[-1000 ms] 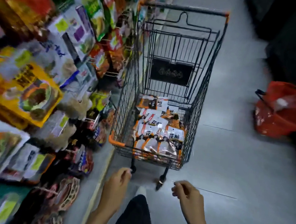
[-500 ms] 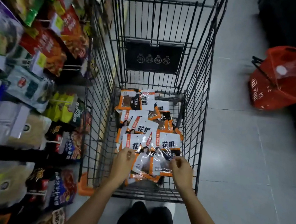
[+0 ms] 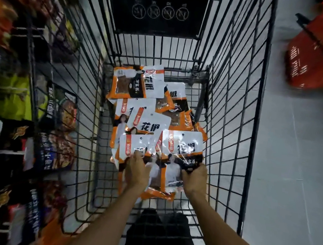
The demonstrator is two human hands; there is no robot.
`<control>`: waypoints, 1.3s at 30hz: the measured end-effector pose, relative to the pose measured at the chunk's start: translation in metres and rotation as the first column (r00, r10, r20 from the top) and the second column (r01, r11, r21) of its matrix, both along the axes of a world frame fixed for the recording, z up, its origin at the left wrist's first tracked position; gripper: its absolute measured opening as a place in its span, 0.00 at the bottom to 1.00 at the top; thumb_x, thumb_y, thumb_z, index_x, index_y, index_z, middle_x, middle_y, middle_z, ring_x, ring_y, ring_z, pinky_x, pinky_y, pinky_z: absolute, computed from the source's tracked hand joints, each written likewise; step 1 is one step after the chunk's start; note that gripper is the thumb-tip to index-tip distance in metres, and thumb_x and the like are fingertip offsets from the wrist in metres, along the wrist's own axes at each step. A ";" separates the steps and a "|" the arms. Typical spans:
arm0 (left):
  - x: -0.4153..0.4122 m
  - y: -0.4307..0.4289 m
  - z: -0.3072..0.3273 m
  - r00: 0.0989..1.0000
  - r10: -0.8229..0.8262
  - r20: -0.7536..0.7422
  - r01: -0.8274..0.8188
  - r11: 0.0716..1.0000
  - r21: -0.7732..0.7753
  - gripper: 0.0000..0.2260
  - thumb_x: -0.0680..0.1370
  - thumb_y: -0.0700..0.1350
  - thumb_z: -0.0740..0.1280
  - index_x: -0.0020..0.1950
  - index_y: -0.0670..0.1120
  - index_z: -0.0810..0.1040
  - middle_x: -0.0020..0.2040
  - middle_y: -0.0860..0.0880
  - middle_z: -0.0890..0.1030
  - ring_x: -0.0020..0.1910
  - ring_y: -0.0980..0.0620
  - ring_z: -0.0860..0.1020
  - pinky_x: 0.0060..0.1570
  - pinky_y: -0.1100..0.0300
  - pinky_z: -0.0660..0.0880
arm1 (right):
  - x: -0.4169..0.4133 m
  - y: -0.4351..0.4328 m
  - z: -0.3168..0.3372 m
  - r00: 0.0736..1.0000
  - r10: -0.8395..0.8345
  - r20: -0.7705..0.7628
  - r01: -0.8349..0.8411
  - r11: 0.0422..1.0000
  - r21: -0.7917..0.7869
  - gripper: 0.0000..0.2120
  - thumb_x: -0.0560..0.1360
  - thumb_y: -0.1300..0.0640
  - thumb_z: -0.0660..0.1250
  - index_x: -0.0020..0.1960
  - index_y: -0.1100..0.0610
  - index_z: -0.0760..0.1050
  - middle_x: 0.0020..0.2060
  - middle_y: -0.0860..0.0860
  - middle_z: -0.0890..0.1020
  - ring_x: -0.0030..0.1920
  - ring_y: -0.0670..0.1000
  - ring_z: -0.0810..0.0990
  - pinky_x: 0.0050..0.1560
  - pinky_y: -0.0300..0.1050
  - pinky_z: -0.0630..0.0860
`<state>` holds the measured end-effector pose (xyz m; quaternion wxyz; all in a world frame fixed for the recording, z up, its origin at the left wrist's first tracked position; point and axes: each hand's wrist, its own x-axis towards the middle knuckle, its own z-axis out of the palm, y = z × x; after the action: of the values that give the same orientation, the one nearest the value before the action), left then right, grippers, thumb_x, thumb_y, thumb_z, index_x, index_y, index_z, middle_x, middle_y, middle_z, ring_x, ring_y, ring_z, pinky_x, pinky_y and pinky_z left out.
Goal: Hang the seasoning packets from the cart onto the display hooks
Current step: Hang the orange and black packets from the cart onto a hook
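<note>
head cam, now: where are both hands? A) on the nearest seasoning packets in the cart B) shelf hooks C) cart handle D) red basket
A: the left hand and right hand are down inside the wire cart, gripping the nearest seasoning packets.

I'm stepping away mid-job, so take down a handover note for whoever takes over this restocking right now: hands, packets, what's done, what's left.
Left hand: down in the cart, gripping the front-left packet.
Right hand: gripping the front-right packet at its right edge.
Seasoning packets: all lie in a loose, overlapping pile on the cart floor.
Done: nothing is lifted out yet; both gripped packets rest on the pile.
Left: lift these two, hang them on the display to the left, then repeat for the rest of the pile.
</note>
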<state>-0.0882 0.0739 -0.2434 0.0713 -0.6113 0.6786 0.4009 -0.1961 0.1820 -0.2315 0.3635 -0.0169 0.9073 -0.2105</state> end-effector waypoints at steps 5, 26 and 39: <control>0.019 -0.015 -0.006 0.999 0.017 -0.028 -0.018 1.000 -0.019 0.07 0.76 0.37 0.68 0.52 0.37 0.76 0.52 0.40 0.78 0.52 0.43 0.77 0.43 0.58 0.72 | 0.009 -0.004 -0.006 0.985 0.160 -0.063 -0.149 0.977 0.152 0.29 0.74 0.55 0.70 0.68 0.64 0.62 0.66 0.60 0.68 0.66 0.58 0.67 0.64 0.50 0.69; 0.054 -0.032 0.038 0.912 0.365 -0.184 -0.343 0.929 0.141 0.22 0.69 0.41 0.77 0.60 0.36 0.77 0.55 0.41 0.80 0.52 0.43 0.78 0.51 0.51 0.77 | 0.006 -0.007 0.022 0.953 -0.267 0.145 0.288 0.946 -0.151 0.14 0.70 0.59 0.75 0.51 0.62 0.76 0.49 0.59 0.82 0.46 0.55 0.80 0.46 0.48 0.77; 0.095 -0.010 0.202 0.710 0.488 -0.507 -0.583 0.812 -0.034 0.15 0.70 0.43 0.76 0.54 0.43 0.77 0.47 0.52 0.78 0.49 0.52 0.76 0.49 0.58 0.74 | -0.007 -0.010 0.161 0.954 0.033 0.297 0.146 0.815 -0.561 0.05 0.78 0.65 0.64 0.49 0.61 0.78 0.44 0.57 0.82 0.43 0.54 0.82 0.42 0.49 0.80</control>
<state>0.0071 0.0643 -0.0418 -0.2764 -0.6684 0.5021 0.4740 -0.2026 0.1719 -0.0708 0.4648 -0.0674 0.7368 -0.4863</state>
